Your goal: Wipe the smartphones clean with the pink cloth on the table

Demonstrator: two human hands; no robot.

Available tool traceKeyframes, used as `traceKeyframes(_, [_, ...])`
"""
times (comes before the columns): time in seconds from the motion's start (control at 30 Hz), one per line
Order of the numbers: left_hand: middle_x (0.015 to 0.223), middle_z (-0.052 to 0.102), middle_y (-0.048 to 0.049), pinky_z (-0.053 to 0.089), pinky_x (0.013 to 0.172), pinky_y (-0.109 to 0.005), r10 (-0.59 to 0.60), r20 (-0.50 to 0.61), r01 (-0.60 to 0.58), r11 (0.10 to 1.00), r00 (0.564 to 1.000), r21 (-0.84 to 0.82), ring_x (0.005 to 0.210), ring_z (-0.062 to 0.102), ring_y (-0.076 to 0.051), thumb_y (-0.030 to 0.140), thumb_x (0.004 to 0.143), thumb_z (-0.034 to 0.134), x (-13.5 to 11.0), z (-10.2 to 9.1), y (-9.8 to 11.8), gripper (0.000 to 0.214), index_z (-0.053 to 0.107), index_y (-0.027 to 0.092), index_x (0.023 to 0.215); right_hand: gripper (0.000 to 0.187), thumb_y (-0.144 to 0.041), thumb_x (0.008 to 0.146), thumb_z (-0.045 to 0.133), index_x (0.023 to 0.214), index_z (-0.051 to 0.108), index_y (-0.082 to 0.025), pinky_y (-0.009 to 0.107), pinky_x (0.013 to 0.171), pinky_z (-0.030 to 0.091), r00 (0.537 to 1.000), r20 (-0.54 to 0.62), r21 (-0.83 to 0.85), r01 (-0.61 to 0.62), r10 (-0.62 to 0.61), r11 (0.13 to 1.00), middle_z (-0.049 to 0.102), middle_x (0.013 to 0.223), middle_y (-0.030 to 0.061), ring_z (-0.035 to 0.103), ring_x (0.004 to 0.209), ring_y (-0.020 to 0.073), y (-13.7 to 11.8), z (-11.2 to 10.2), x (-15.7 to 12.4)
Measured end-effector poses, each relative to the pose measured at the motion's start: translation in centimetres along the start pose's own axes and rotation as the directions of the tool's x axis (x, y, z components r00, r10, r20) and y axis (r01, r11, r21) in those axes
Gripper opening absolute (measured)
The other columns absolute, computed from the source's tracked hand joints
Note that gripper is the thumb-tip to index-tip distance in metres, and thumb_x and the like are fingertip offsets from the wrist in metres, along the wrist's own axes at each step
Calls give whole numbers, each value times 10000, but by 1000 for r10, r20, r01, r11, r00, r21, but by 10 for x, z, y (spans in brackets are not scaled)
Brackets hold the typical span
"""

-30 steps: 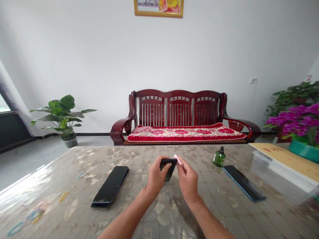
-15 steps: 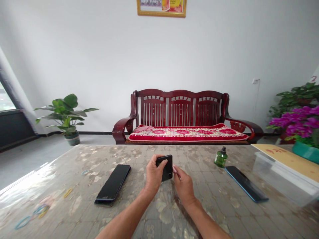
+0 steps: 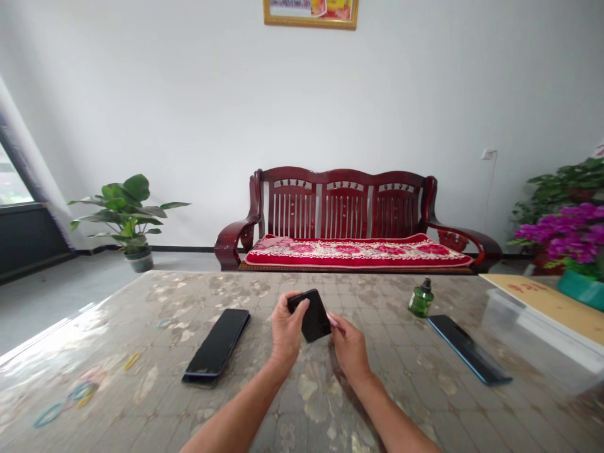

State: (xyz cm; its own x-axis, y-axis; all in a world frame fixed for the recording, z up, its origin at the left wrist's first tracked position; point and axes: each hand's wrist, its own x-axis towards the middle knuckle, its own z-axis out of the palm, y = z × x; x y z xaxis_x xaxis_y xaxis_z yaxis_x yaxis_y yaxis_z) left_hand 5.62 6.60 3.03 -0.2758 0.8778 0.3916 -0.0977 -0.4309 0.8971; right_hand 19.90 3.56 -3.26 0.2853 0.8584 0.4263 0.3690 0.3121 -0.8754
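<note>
My left hand (image 3: 286, 330) is closed around the upper left side of a black phone (image 3: 312, 319), thumb lying across its dark face. The phone is tilted above the table. My right hand (image 3: 349, 345) pinches a small pale pink object (image 3: 332, 320) against or very near the phone's lower right edge; its kind is too small to make out. To the left lies a black phone with a blue edge (image 3: 218, 345), apart from my hands. Over on the right rests another dark phone with a blue edge (image 3: 467, 347).
A green pump bottle (image 3: 421, 299) stands behind the right phone. Beside it is a clear plastic box (image 3: 523, 343) with a yellow-brown sheet (image 3: 547, 301) on top. Several coloured rubber bands (image 3: 50, 415) lie on the patterned table cover (image 3: 155, 402). A wooden bench (image 3: 342, 201) stands beyond.
The phone in my left hand has turned, its top tipping further left and its lower end swinging right. My right hand keeps its pinch on the pink object. The view has shifted slightly.
</note>
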Motion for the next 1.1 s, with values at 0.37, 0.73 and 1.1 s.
traceKeyframes(0.37, [760, 643, 26, 494, 669, -265, -329, -202, 262, 918, 923, -297, 672, 618, -136, 468, 602, 779, 9, 1, -26, 478, 567, 184, 924, 602, -637, 744, 652, 1115, 712, -167, 348, 679, 606, 946, -15, 398, -291, 323, 870, 726, 1100, 122, 710, 936, 281, -3, 5, 2])
traceKeyframes(0.73, [709, 635, 27, 457, 578, -230, -341, -100, 331, 938, 935, -103, 610, 598, -129, 289, 587, 788, 9, -25, -34, 498, 631, 139, 1036, 432, -423, 703, 640, 1028, 740, -156, 382, 843, 553, 946, -164, 332, -213, 279, 919, 743, 1042, 115, 699, 949, 270, 19, 4, 11])
traceKeyframes(1.1, [1021, 691, -83, 443, 953, -389, -219, 318, 35, 867, 923, 497, 1000, 634, -257, 135, 645, 657, -4, -53, -47, 413, 710, 154, 1054, 413, -417, 752, 523, 996, 743, -167, 362, 762, 564, 971, -187, 75, -134, 146, 988, 761, 939, 100, 719, 834, 253, 37, 5, 41])
